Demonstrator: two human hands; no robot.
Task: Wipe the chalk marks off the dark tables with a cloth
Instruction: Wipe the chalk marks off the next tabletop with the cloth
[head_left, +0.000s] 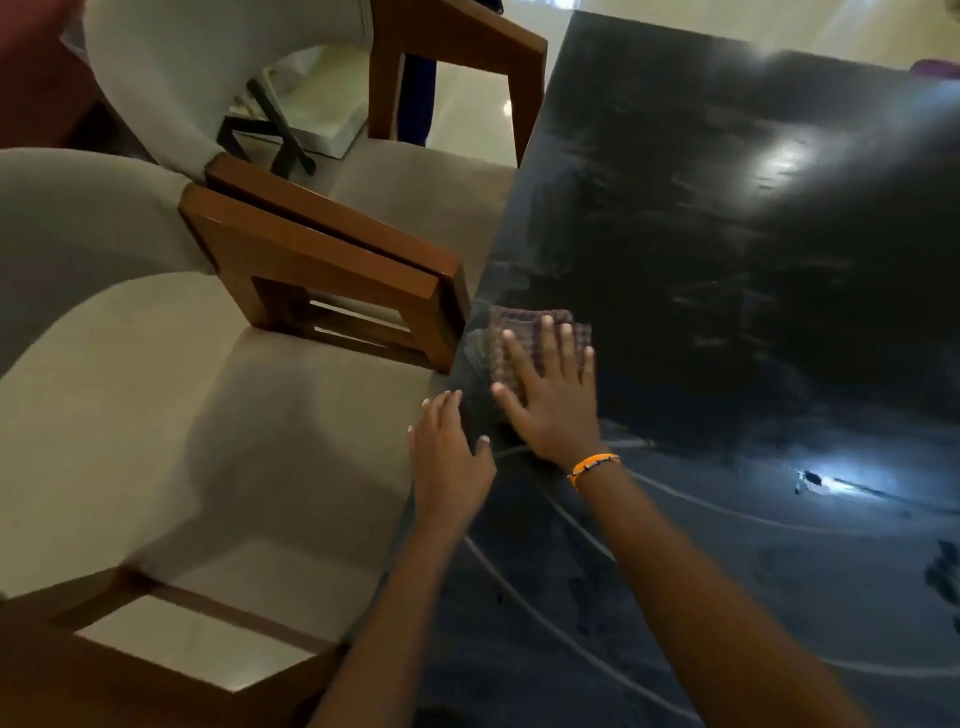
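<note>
A glossy dark table (727, 249) fills the right side of the view. White chalk lines (727, 512) curve across its near part, and faint smears cover the far part. A brownish textured cloth (511, 335) lies flat near the table's left edge. My right hand (553, 400), with an orange bracelet at the wrist, presses flat on the cloth with the fingers spread. My left hand (449, 457) rests flat on the table's left edge, just left of the right hand, fingers apart and holding nothing.
Two cream upholstered chairs with brown wooden arms (332, 270) stand close against the table's left edge. Another wooden chair frame (457, 47) is at the top. A pale tiled floor (467, 114) shows beyond them. Bright light reflections sit on the tabletop.
</note>
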